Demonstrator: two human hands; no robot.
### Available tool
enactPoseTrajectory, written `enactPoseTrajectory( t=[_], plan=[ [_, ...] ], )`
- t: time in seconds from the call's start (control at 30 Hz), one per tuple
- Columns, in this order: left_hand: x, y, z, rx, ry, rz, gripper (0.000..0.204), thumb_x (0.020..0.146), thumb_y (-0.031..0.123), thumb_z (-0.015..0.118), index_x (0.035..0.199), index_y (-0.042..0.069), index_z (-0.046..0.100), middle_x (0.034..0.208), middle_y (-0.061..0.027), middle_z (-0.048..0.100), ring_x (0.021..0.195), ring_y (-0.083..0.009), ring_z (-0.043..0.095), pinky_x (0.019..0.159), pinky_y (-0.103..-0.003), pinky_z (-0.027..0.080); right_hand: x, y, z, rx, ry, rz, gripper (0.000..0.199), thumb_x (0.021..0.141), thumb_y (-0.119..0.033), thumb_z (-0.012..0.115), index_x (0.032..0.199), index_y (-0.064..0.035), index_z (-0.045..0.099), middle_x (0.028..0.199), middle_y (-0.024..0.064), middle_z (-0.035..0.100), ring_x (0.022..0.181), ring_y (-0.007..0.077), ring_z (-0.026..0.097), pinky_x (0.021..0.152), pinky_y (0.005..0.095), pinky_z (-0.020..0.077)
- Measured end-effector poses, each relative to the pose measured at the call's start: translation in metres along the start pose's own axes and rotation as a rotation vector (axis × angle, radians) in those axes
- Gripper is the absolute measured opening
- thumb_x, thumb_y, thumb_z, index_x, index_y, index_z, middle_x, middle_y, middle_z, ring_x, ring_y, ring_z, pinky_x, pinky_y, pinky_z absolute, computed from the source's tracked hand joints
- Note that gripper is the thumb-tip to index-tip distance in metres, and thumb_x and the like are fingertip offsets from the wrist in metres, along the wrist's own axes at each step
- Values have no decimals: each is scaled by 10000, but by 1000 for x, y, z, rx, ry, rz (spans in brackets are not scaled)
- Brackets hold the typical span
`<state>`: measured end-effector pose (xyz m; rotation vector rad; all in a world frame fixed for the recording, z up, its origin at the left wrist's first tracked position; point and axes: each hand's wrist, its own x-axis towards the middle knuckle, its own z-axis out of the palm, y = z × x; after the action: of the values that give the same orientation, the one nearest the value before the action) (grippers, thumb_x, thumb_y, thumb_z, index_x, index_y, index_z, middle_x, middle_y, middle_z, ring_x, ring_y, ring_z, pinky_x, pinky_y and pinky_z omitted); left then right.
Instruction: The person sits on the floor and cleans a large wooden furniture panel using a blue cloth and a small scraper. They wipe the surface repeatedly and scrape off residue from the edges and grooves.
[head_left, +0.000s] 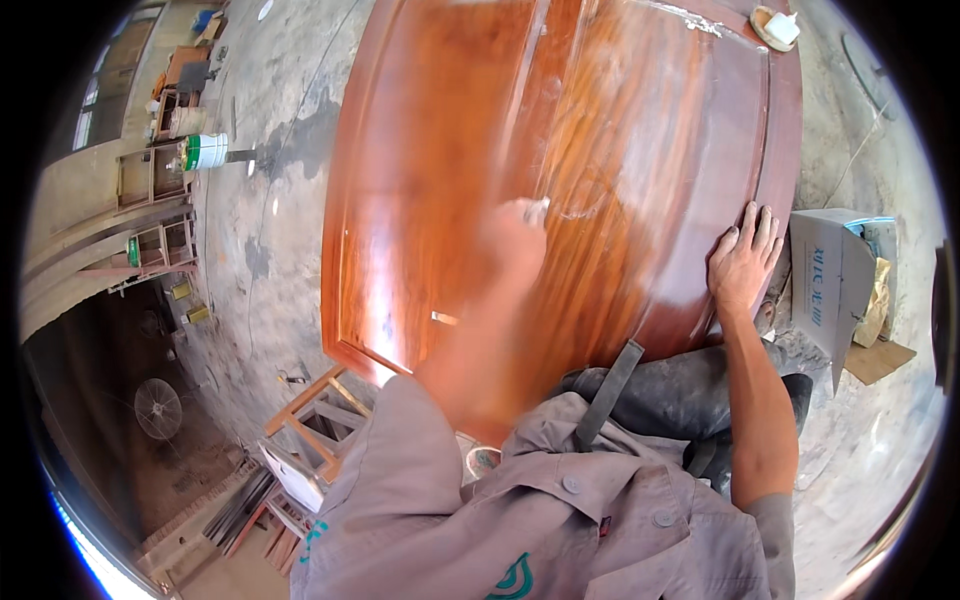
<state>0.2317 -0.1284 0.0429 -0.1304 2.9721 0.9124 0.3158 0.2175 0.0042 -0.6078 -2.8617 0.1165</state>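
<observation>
A large reddish-brown wooden panel [430, 250] lies in front of me, glossy on the left and hazy with pale smears toward the right. My left hand [520, 235], blurred by motion, is closed at the panel's middle. From its fingers pokes a small whitish piece [541, 207], whose kind I cannot make out, close to or on the surface. My right hand [742, 258] lies with fingers spread over the panel's right edge, holding nothing. A small pale strip [445, 318] shows on the wood beside my left forearm.
At the far right corner sits a shallow dish [772, 30] with a white lump. An opened cardboard box [825, 280] stands right of the panel. Left are a white-and-green bucket [205, 151], a wooden frame [318, 420] and a round fan [158, 408]. A dark strap [608, 395] crosses my lap.
</observation>
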Motion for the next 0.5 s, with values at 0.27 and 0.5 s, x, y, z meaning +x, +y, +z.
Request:
enactPoseTrajectory(
  t=[0.27,0.5],
  plan=[
    [-18,4,-9,-143,-19,-76,154,924,152,752,949,0,757,903,-215,723,894,-394,697,793,-455,534,5,-1,-6,-16,-15,7,599,1029,-211,516,1608,-83,437,1671,196,396,1579,380,311,1314,551,164],
    [23,4,18,-159,-51,-11,178,925,181,772,908,5,750,874,-214,735,802,-381,710,744,-467,536,6,6,-11,-5,-28,24,618,1017,-209,523,1610,-68,427,1669,211,391,1580,385,304,1314,562,162]
  ],
)
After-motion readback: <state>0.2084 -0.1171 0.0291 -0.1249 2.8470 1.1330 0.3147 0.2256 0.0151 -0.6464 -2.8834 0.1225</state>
